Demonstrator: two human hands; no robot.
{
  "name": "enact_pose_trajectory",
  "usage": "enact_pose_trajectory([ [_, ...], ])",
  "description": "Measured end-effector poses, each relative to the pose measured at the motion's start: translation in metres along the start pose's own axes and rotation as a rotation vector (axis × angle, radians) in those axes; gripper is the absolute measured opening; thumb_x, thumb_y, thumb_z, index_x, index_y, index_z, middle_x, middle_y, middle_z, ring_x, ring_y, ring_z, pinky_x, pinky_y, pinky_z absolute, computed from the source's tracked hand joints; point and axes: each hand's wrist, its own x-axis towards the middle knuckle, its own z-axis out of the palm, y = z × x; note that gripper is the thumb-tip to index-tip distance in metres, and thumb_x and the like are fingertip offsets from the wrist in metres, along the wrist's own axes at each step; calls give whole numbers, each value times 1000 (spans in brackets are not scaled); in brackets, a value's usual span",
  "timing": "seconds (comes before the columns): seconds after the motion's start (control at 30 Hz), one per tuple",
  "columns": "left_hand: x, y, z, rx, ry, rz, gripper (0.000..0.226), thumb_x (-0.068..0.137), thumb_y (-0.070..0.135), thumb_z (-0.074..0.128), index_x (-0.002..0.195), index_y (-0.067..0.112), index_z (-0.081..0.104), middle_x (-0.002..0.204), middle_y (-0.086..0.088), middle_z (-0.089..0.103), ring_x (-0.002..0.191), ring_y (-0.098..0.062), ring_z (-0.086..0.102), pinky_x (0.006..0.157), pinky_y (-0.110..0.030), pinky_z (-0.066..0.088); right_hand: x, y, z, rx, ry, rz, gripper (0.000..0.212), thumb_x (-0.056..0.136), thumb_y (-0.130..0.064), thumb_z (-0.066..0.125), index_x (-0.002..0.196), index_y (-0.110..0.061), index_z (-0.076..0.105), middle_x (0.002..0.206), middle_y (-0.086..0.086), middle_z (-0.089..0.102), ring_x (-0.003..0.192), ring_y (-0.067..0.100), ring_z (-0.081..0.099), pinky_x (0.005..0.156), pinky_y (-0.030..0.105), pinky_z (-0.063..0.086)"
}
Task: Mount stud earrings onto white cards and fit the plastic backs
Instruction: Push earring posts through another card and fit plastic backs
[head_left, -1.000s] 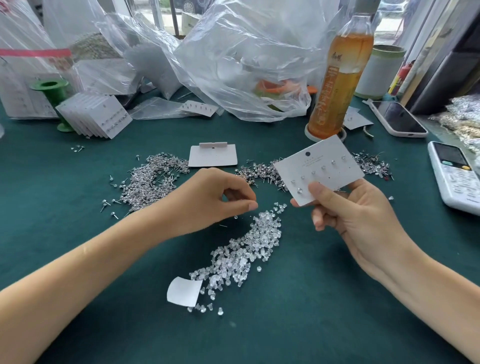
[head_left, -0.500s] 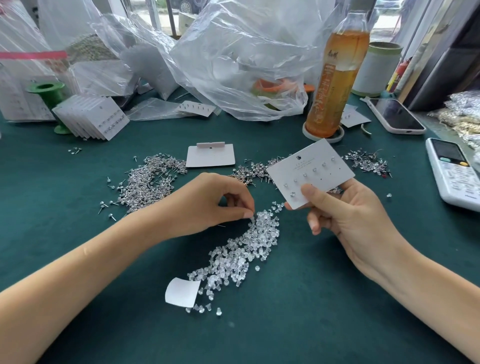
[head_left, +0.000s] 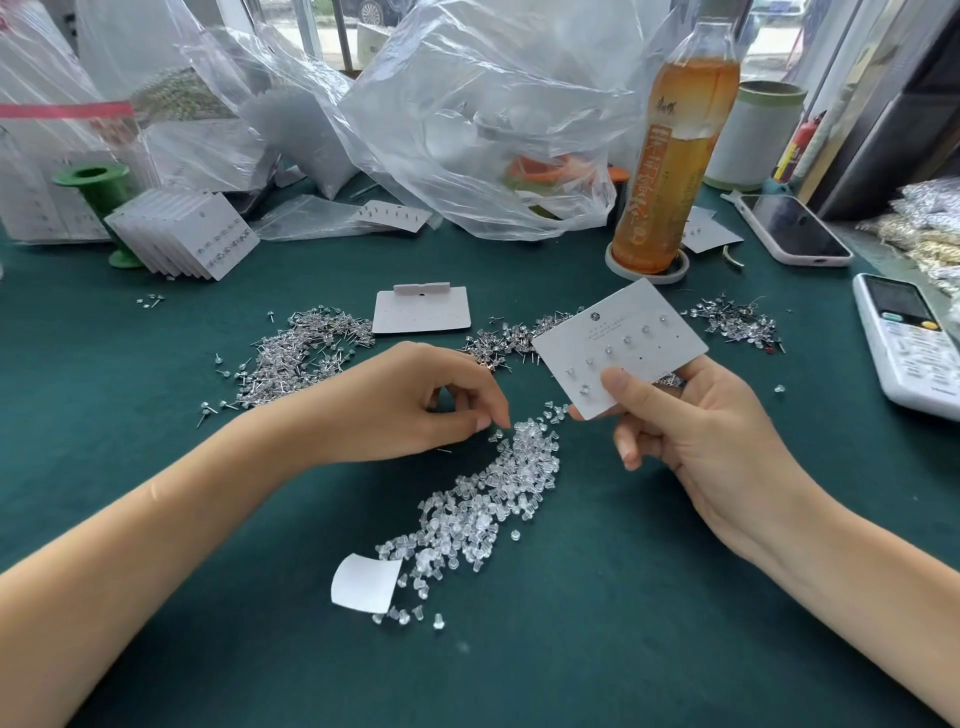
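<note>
Head view: right hand (head_left: 696, 436) pinched white card (head_left: 621, 345), studs (head_left: 627, 340) already seated, just right of plastic backs heap (head_left: 488, 493). Left hand (head_left: 415, 405) fingertips curled together at heap's top edge; back held or not, could not tell. Best lifted singly, hole toward post.

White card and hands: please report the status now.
Right hand grips white card, several studs mounted. Left hand pinching at top of clear plastic backs pile; whether it holds one, unclear. Nothing between hands.
</note>
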Motion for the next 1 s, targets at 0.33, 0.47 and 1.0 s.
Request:
enact_pose_trajectory([
  [0.33,-1,2,1,42,36,43,7,79,22,75,80,26,69,80,14,64,77,-4,62,70,-6,40,1,2,-2,-6,-13,2,33,70,-20,69,102,-13,61,81,11,72,37,14,48,40,19,42],
  [0.47,-1,4,3,51,47,61,7,80,17,73,80,22,70,79,13,64,76,-3,61,68,-4,38,0,1,-1,-7,-3,-10,32,70,-19,69,101,-14,61,80,8,72,37,14,48,39,19,42],
  [1.0,-1,15,-9,-563,112,-72,14,66,18,75,80,16,75,85,-5,74,79,-8,68,76,-15,52,-8,5,-5,-1232,-376,-1232,16,82,6,60,79,-3,73,83,11,72,51,27,55,42,30,46],
])
